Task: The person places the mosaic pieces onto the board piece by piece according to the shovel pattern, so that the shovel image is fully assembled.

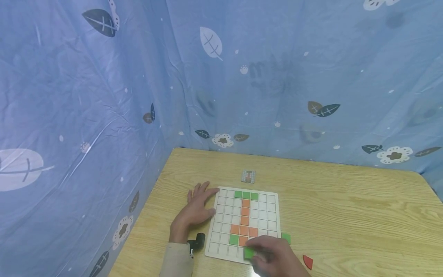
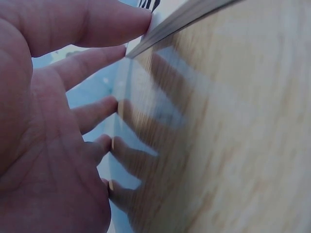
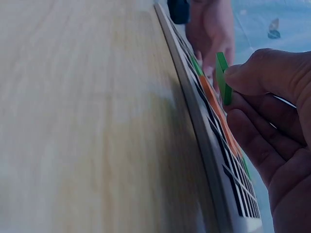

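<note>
A white grid board (image 1: 262, 215) lies on the table. Orange tiles (image 1: 244, 211) run down its middle columns and spread sideways near the bottom. Green tiles (image 1: 246, 195) fill three squares of the top row, and another green tile (image 1: 233, 239) sits beside the lowest orange one. My right hand (image 1: 273, 252) pinches a green square tile (image 3: 222, 77) between thumb and fingers, above the board's near edge. At the board's left side, my left hand (image 1: 195, 207) rests with fingers spread, its thumb and index finger touching the edge.
Behind the board lies a small pattern card (image 1: 248, 176). A loose green tile (image 1: 286, 237) is at the board's right edge, and a red quarter-round piece (image 1: 307, 262) lies farther right. Blue patterned cloth (image 1: 259, 88) hangs behind and left of the wooden table (image 1: 349, 207).
</note>
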A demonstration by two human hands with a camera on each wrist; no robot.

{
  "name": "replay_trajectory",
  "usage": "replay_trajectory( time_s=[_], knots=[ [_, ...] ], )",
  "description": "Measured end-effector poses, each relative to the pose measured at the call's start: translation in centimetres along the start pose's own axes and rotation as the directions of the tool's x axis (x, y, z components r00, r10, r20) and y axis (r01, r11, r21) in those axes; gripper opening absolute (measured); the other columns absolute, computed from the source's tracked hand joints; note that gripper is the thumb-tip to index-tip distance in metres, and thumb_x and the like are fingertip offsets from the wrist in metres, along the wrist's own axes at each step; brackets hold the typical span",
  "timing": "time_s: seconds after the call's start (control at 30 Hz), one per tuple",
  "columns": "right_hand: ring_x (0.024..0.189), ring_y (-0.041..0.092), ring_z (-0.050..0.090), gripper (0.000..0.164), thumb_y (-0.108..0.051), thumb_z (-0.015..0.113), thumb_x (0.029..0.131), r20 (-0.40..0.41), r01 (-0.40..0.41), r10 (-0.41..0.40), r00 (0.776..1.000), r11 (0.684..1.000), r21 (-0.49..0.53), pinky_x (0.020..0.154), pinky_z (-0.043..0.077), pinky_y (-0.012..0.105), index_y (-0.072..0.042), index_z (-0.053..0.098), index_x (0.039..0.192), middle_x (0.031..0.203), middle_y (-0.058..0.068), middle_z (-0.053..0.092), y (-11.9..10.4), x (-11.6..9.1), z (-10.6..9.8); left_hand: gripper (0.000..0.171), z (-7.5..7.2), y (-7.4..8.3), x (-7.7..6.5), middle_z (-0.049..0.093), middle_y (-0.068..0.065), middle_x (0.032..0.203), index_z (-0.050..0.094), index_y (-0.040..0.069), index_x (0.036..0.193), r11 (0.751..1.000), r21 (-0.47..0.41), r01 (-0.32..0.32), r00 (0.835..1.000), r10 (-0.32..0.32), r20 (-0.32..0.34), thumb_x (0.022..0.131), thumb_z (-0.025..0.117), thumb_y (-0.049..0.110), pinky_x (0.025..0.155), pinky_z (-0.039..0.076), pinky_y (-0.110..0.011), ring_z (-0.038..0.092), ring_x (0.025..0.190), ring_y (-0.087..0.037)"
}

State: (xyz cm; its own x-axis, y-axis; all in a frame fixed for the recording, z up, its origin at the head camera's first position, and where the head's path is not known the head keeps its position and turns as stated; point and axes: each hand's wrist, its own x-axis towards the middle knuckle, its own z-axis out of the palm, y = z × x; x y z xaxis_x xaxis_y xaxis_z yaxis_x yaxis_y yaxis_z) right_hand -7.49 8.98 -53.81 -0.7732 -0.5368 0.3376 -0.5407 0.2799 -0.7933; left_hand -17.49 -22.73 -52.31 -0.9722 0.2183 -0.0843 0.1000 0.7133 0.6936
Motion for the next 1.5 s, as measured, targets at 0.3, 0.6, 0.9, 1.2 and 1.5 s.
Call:
replay_trajectory(
  time_s=[0.3, 0.6, 0.9, 1.2, 1.5],
  knots=[
    [0.103, 0.003, 0.074, 0.036, -0.005, 0.085, 0.087, 0.014, 0.009, -0.008, 1.000, 0.995, -0.096, 0.097, 0.060, 0.022, -0.019, 0.082, 0.120, 0.115, -0.012, 0.081, -0.2, 0.6, 1.2, 0.075, 0.0, 0.0, -0.1, 0.026, -0.020, 0.180, 0.058, 0.020, 0.159, 1.000, 0.004, 0.003, 1.000, -0.003, 0.003, 0.086, 0.071, 0.009, 0.135, -0.006, -0.070, 0.005, 0.170, -0.048],
    [0.101, 0.002, 0.072, 0.040, -0.003, 0.086, 0.084, 0.013, 0.013, -0.012, 1.000, 0.992, -0.126, 0.093, 0.061, 0.024, -0.019, 0.081, 0.121, 0.113, -0.011, 0.081, -0.3, 0.8, 1.7, 0.076, 0.0, 0.0, -0.1, 0.027, -0.019, 0.180, 0.058, 0.020, 0.159, 1.000, 0.003, 0.005, 1.000, -0.005, 0.000, 0.085, 0.072, 0.009, 0.135, -0.005, -0.070, 0.006, 0.170, -0.048],
    [0.101, 0.000, 0.070, 0.038, -0.001, 0.085, 0.083, 0.017, -0.037, 0.039, 0.999, 0.989, -0.143, 0.093, 0.061, 0.025, -0.017, 0.081, 0.118, 0.113, -0.013, 0.079, -0.6, 0.8, 2.1, 0.075, 0.0, 0.0, -0.1, 0.027, -0.019, 0.180, 0.058, 0.020, 0.159, 1.000, 0.006, 0.009, 1.000, -0.009, 0.000, 0.087, 0.072, 0.009, 0.135, -0.006, -0.070, 0.005, 0.170, -0.048],
    [0.099, 0.000, 0.067, 0.041, 0.001, 0.084, 0.083, 0.005, -0.064, 0.065, 0.998, 0.985, -0.161, 0.089, 0.060, 0.024, -0.019, 0.080, 0.118, 0.112, -0.016, 0.076, -1.1, 0.7, 2.1, 0.075, 0.1, 0.1, -0.1, 0.027, -0.019, 0.180, 0.058, 0.021, 0.160, 1.000, 0.002, 0.007, 1.000, -0.007, 0.000, 0.086, 0.071, 0.010, 0.135, -0.006, -0.070, 0.005, 0.170, -0.048],
    [0.091, 0.001, 0.064, 0.048, 0.010, 0.083, 0.076, -0.062, 0.069, -0.078, 0.995, 0.988, -0.137, 0.078, 0.054, 0.015, -0.015, 0.078, 0.116, 0.106, -0.011, 0.074, -0.5, 0.7, 2.5, 0.074, 0.0, 0.1, 0.1, 0.026, -0.019, 0.181, 0.057, 0.021, 0.160, 1.000, 0.013, 0.014, 1.000, -0.014, 0.004, 0.088, 0.072, 0.011, 0.136, -0.006, -0.069, 0.005, 0.171, -0.047]
  ],
)
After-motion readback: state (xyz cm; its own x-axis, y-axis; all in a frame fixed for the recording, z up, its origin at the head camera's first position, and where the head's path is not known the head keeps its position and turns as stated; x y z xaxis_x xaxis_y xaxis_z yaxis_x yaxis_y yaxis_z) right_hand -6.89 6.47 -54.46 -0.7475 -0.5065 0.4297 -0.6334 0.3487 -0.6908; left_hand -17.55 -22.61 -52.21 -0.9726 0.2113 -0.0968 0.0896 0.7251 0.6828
